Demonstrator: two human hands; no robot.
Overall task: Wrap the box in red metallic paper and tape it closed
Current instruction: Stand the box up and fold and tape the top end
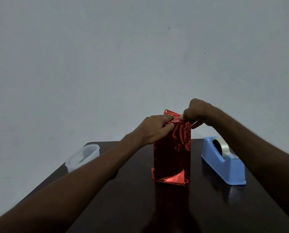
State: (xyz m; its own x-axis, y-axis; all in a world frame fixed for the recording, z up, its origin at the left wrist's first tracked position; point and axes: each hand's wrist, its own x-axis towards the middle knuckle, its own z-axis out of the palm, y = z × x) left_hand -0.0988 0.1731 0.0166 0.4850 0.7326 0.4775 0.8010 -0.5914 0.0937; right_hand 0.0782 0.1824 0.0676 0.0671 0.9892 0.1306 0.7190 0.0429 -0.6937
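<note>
The box (pixel 172 152), already sheathed in red paper (pixel 174 132), is standing on end at the centre of the dark table (pixel 132 199), tall axis vertical. Judgement: it is standing this way so the open top end is facing up and both hands can be folding the flaps there; the bottom end is sitting on the table with small paper tabs sticking out at its corners.

Left hand (pixel 154 127) is coming in from 8 o'clock, fingers nearly straight and lying flat over the top left edge, thumb against the near face. It is pressing the folded paper down rather than pinching it.

Right hand (pixel 195 111) is arriving from 4 o'clock, fingers curled, thumb and fingertips pinching the paper at the top right corner (probably creasing a flap inward). A loose red point is sticking up behind, at 12 o'clock of the top.

Blue tape dispenser (pixel 223 161) with a clear roll is waiting at 3 o'clock of the box, near but apart, within reach of the right hand for the sealing step. A clear plastic tub (pixel 83 157) is sitting at 9 o'clock, well apart, by the table edge.

No tape is visible on the top yet.
</note>
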